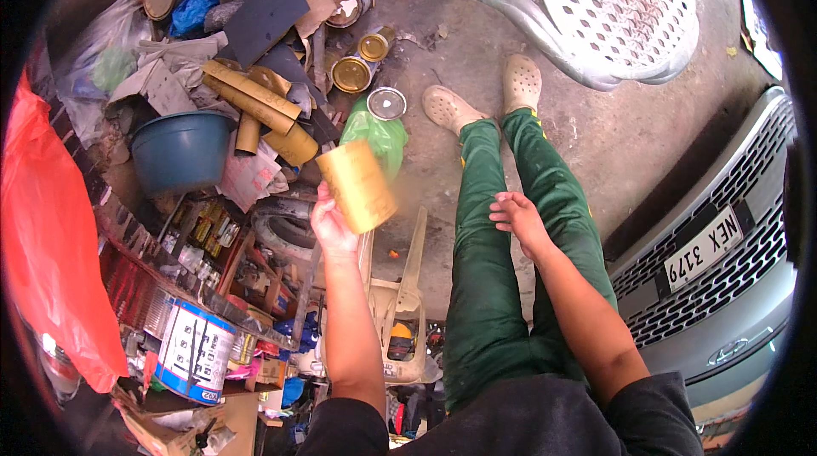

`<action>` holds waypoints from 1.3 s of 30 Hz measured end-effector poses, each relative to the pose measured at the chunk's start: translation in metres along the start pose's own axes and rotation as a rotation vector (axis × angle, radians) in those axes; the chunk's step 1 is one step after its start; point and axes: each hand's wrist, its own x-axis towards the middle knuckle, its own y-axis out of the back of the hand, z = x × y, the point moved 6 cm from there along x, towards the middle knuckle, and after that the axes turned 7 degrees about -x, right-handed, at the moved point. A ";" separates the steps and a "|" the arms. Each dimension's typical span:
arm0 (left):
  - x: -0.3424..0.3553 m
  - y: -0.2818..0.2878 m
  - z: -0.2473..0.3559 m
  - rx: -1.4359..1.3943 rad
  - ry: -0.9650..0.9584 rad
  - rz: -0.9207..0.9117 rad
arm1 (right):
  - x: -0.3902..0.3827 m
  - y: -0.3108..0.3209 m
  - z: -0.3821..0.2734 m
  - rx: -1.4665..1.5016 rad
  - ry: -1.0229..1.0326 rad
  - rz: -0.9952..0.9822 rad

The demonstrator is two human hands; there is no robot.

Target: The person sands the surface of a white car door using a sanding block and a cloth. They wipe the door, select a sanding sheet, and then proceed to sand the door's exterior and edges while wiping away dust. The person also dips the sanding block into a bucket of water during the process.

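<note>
My left hand (334, 223) is wrapped round the lower left side of a yellow-brown roll (357, 187), which looks like sandpaper with faint print on its backing. The roll is held up, tilted, in front of the junk pile. My right hand (517, 216) hovers over my green trousers, holding nothing, its fingers loosely bent and apart. Beyond the held roll lie more yellow-brown rolls (255, 97) and a green plastic bag (379, 134). A round tin (387, 103) with a pale top sits by the bag.
A blue-green tub (180, 152) stands left of the rolls, among cardboard and dark sheets (265, 17). Opened cans (351, 74) stand behind. A red plastic bag (53, 235) hangs at far left. A white plastic chair (613, 9) is ahead; a car's front (723, 260) borders the right.
</note>
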 end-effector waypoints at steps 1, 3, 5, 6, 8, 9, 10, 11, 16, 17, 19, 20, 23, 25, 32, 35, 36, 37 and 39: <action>0.010 0.011 0.009 0.066 -0.069 0.005 | -0.001 -0.002 -0.003 0.002 -0.006 -0.002; 0.021 -0.001 0.022 0.258 -0.238 0.082 | 0.001 0.001 -0.005 0.017 -0.011 0.018; 0.028 -0.001 0.057 0.475 -0.424 0.263 | 0.001 0.002 -0.002 0.026 -0.008 0.015; 0.035 -0.010 0.074 0.571 -0.472 0.305 | 0.001 0.004 0.001 0.031 -0.012 0.021; 0.051 -0.002 0.121 0.693 -0.668 0.360 | 0.003 0.000 0.002 0.030 -0.015 -0.002; 0.060 0.004 0.145 0.747 -0.761 0.389 | 0.002 -0.002 0.001 0.021 -0.014 -0.010; 0.067 0.005 0.172 0.763 -0.807 0.403 | 0.001 -0.005 0.000 0.017 -0.010 -0.023; 0.072 0.010 0.199 0.780 -0.848 0.429 | 0.001 -0.006 0.001 0.008 -0.016 -0.036; 0.085 -0.069 0.201 0.851 -0.998 0.468 | 0.001 -0.001 -0.007 0.030 -0.028 0.008; 0.089 -0.071 0.207 0.961 -1.050 0.490 | -0.001 -0.005 -0.006 0.024 -0.032 -0.003; 0.111 -0.061 0.216 1.111 -1.090 0.531 | -0.001 -0.011 -0.008 0.007 -0.026 -0.024; 0.124 -0.047 0.220 1.195 -1.058 0.571 | -0.001 -0.015 -0.011 -0.004 -0.027 -0.036; 0.151 -0.026 0.214 1.513 -1.069 0.792 | 0.000 -0.018 -0.015 -0.013 -0.032 -0.051; 0.169 -0.064 0.170 1.627 -1.237 0.658 | 0.003 -0.012 -0.009 0.014 -0.043 -0.012; 0.223 -0.195 0.057 2.233 -0.928 -0.009 | 0.004 -0.020 -0.005 -0.012 -0.046 -0.029; 0.252 -0.200 0.063 2.308 -0.856 0.010 | 0.004 -0.024 -0.012 -0.012 -0.023 -0.029; 0.260 -0.196 0.074 2.312 -0.853 0.032 | 0.003 -0.026 -0.015 -0.012 -0.018 -0.033; 0.259 -0.202 0.084 2.297 -0.938 0.027 | 0.004 -0.026 -0.014 0.009 -0.014 -0.034; 0.234 -0.210 0.106 2.216 -1.107 0.024 | 0.003 -0.025 -0.012 -0.002 -0.021 -0.034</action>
